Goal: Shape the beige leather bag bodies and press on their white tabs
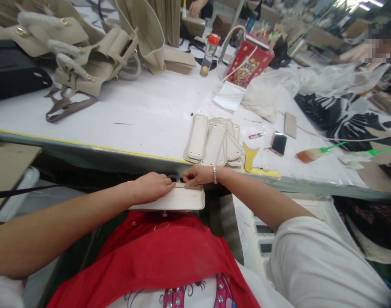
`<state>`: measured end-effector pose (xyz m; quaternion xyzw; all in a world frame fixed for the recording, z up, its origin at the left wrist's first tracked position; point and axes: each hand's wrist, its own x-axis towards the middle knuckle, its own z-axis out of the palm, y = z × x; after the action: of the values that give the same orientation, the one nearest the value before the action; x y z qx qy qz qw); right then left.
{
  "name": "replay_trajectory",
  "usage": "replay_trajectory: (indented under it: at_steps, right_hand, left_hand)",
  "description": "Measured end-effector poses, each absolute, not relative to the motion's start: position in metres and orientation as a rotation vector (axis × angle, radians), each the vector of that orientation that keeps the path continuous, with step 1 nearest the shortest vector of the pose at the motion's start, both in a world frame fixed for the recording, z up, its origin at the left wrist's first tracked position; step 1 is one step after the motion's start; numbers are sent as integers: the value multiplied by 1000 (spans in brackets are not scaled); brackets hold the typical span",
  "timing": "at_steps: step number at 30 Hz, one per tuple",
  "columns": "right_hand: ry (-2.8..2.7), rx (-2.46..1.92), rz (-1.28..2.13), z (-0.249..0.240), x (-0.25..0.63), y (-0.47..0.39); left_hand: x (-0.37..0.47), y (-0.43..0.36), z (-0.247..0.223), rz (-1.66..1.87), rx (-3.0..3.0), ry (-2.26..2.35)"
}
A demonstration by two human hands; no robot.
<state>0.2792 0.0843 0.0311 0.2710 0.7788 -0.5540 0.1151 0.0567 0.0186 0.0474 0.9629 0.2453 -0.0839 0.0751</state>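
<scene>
A cream handbag (187, 199) lies across my lap at the table's front edge, with a small metal fitting (165, 213) on its near side. My left hand (154, 187) is closed on the bag's left part, fingers bent over its far edge. At the far right edge, my right hand (197, 175) is pinched together with its fingertips against the bag; what sits between them is hidden. Between both hands shows a bit of clear plastic wrap (173, 177).
Stacked cream strips with holes (214, 141) lie just beyond my right hand, beside a yellow piece (250, 156) and a phone (278, 143). Beige bags (96, 64) stand at the back left. A bottle (210, 55) and red box (248, 60) stand farther back.
</scene>
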Motion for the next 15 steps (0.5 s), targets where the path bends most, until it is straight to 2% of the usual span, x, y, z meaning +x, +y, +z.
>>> replay_trajectory:
  at_steps: [4,15]
  right_hand:
    - [2078,695,-1827,20,267,94]
    - [2068,515,-1738,21,195,108]
  left_hand:
    - [46,20,44,-182,2880,706]
    - [-26,25,37,-144,2619,778]
